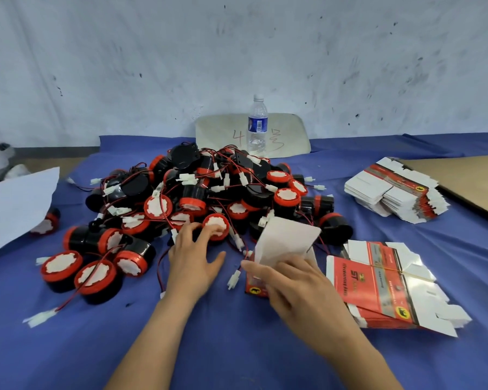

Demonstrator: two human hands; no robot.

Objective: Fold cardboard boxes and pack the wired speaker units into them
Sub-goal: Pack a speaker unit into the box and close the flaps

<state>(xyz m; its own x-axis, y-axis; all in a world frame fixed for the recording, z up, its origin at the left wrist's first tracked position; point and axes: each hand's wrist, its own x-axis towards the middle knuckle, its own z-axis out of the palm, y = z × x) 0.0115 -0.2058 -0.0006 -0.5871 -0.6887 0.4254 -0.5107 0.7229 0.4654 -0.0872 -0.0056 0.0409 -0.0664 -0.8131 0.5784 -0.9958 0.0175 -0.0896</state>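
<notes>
Speaker unit [221, 224] touches left fingers [207, 231]; right fingers [282, 269] hold box [288, 238].

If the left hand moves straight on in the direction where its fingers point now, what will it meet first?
Most likely the red-rimmed speaker unit at the near edge of the pile: the fingers of the left hand lie on or just over it. Contact is hard to judge from this view.

a clear plastic water bottle [257, 125] with a white cap and blue label stands upright at the back of the surface. just behind it a pale board [220, 130] marked "4" leans on the scuffed white wall [152, 52]. a blue cloth [231, 339] covers the surface. a white sheet [14, 204] lies at the left edge, a brown board [468, 175] at the right.
</notes>
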